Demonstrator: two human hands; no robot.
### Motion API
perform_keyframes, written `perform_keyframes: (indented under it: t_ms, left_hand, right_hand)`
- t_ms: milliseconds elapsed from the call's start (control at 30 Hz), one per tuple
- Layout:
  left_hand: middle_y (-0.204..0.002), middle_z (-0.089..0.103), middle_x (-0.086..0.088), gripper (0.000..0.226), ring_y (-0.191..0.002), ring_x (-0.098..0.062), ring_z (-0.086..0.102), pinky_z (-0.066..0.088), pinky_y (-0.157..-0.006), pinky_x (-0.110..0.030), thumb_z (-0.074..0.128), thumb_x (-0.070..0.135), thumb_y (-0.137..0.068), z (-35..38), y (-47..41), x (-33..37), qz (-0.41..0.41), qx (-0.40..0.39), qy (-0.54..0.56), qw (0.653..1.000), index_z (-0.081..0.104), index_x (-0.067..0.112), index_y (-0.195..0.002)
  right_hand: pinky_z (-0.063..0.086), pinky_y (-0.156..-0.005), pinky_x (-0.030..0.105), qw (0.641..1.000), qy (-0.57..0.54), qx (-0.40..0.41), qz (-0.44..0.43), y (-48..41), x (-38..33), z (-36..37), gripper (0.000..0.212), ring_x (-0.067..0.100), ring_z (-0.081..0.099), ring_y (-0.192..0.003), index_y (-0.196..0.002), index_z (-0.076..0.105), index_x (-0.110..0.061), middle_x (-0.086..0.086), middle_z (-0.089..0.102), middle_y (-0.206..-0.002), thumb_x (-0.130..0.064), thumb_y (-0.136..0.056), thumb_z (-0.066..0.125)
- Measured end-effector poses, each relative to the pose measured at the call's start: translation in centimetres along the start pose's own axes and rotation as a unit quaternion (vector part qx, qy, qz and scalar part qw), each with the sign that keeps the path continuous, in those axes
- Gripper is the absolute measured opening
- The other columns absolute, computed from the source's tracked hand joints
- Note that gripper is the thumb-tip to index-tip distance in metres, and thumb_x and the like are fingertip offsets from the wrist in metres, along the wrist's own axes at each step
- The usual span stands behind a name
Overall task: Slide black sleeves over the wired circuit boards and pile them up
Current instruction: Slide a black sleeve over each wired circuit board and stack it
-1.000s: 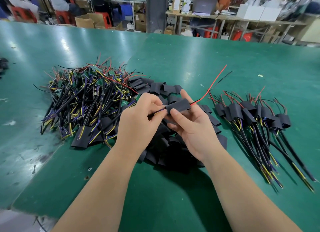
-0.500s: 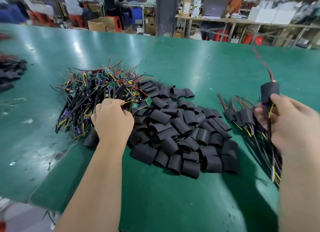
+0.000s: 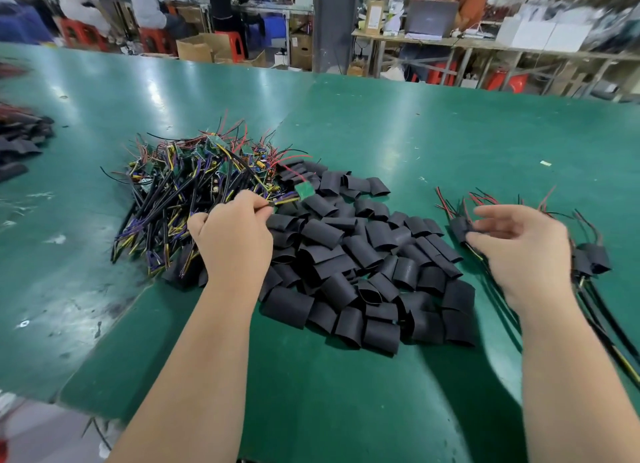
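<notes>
while left hand pinches wires of bare circuit board just above tangled pile, right hand hovers over sleeved pile, fingers spread, empty. best next: pick one from sleeve heap on bench, thread red leads first.

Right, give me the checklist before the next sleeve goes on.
1. Left hand pinches a board by its wires: ok.
2. Board bare, no sleeve on it: ok.
3. Board's red wire free of the tangle: cannot tell.
4. Right hand open and empty: ok.
5. A sleeve in the right hand: not ok, none picked yet.
6. Loose sleeves lying between the hands, finished pile on the right: ok.
</notes>
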State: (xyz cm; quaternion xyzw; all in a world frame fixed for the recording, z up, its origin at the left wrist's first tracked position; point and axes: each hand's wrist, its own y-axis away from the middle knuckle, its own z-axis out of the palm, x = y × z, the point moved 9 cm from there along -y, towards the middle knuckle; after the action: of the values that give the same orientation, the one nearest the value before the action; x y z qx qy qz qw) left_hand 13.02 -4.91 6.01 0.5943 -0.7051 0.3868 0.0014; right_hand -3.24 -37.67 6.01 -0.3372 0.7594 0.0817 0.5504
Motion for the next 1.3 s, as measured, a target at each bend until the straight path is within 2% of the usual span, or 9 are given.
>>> perform_keyframes:
  t_ms: [100,200,300,433,567,700,900,1100,1300]
  left_hand:
    - [-0.083,0.070,-0.003,0.006,-0.078,-0.029,0.064,0.041,-0.083,-0.038,0.060,0.015,-0.092,-0.8,0.2,2.5,0.084,-0.005,0.147,0.986,0.064,0.012,-0.095]
    - [-0.087,0.068,-0.003,0.005,-0.080,-0.027,0.063,0.047,-0.075,-0.038,0.060,0.007,-0.090,-0.7,1.5,5.5,0.164,-0.064,0.224,0.959,0.064,0.007,-0.094]
    - [-0.087,0.068,0.000,0.006,-0.081,-0.025,0.062,0.048,-0.076,-0.040,0.061,0.005,-0.088,0.4,2.9,7.5,0.217,-0.124,0.220,0.943,0.064,0.008,-0.093]
    - [-0.085,0.067,0.005,0.006,-0.081,-0.020,0.062,0.048,-0.077,-0.041,0.061,0.016,-0.090,0.9,3.9,8.4,0.250,-0.153,0.205,0.934,0.064,0.013,-0.093]
    - [-0.074,0.065,0.002,0.036,-0.072,-0.020,0.058,0.043,-0.066,-0.036,0.041,0.041,-0.098,1.6,4.8,8.9,0.257,-0.172,0.132,0.942,0.064,0.015,-0.088]
    - [-0.073,0.066,0.006,0.028,-0.073,-0.016,0.059,0.046,-0.070,-0.039,0.046,0.032,-0.099,2.7,4.7,8.7,0.211,-0.208,0.169,0.940,0.065,0.016,-0.087]
    - [-0.066,0.064,0.018,0.013,-0.063,0.011,0.054,0.036,-0.059,-0.007,0.059,0.020,-0.092,2.6,4.3,8.2,0.151,-0.212,0.255,0.931,0.067,0.023,-0.082]
    - [-0.066,0.064,0.013,0.017,-0.065,-0.008,0.056,0.049,-0.066,-0.036,0.056,0.022,-0.094,2.4,4.5,8.3,0.175,-0.205,0.222,0.937,0.067,0.020,-0.081]
    - [-0.064,0.063,0.010,0.023,-0.062,-0.007,0.055,0.048,-0.063,-0.036,0.049,0.024,-0.091,1.0,4.6,9.0,0.205,-0.162,0.261,0.929,0.068,0.016,-0.081]
  right_hand:
    - [0.046,-0.061,0.013,0.972,-0.167,-0.151,0.069,1.8,-0.2,4.8,0.035,0.003,0.056,-0.059,-0.101,0.068,-0.011,0.001,0.063,-0.074,0.011,-0.074,0.070]
    - [0.045,-0.055,0.016,0.874,-0.327,-0.309,0.183,5.0,-1.0,9.5,0.038,0.008,0.050,-0.057,-0.105,0.066,-0.005,0.006,0.067,-0.082,-0.015,-0.069,0.072]
    - [0.043,-0.055,0.017,0.832,-0.395,-0.332,0.205,5.9,-1.8,11.0,0.044,0.009,0.048,-0.058,-0.106,0.065,-0.011,-0.003,0.061,-0.075,-0.032,-0.067,0.070]
    - [0.045,-0.061,0.018,0.884,-0.380,-0.241,0.123,4.6,-1.9,9.9,0.004,0.011,0.054,-0.060,-0.082,0.064,-0.009,-0.004,0.064,-0.075,-0.011,-0.085,0.062]
    - [0.051,-0.064,0.020,0.912,-0.336,-0.230,0.053,4.5,-2.5,9.7,0.015,0.014,0.064,-0.069,-0.081,0.067,-0.007,0.001,0.070,-0.074,0.003,-0.089,0.058]
    - [0.053,-0.065,0.024,0.902,-0.352,-0.248,0.034,5.2,-3.2,10.3,0.023,0.019,0.068,-0.076,-0.076,0.074,-0.015,0.006,0.074,-0.083,0.002,-0.085,0.061]
    - [0.055,-0.068,0.023,0.858,-0.431,-0.270,0.068,5.6,-3.5,10.8,0.015,0.010,0.067,-0.073,-0.088,0.067,-0.009,0.005,0.074,-0.101,-0.003,-0.090,0.054]
    - [0.054,-0.059,0.021,0.886,-0.403,-0.208,0.094,5.2,-2.8,10.4,0.019,0.010,0.064,-0.066,-0.087,0.073,-0.012,0.003,0.073,-0.083,-0.010,-0.095,0.055]
    - [0.050,-0.049,0.021,0.889,-0.424,-0.130,0.113,4.2,-2.0,9.3,0.038,0.016,0.067,-0.056,-0.094,0.067,-0.011,0.002,0.069,-0.066,-0.034,-0.103,0.038]
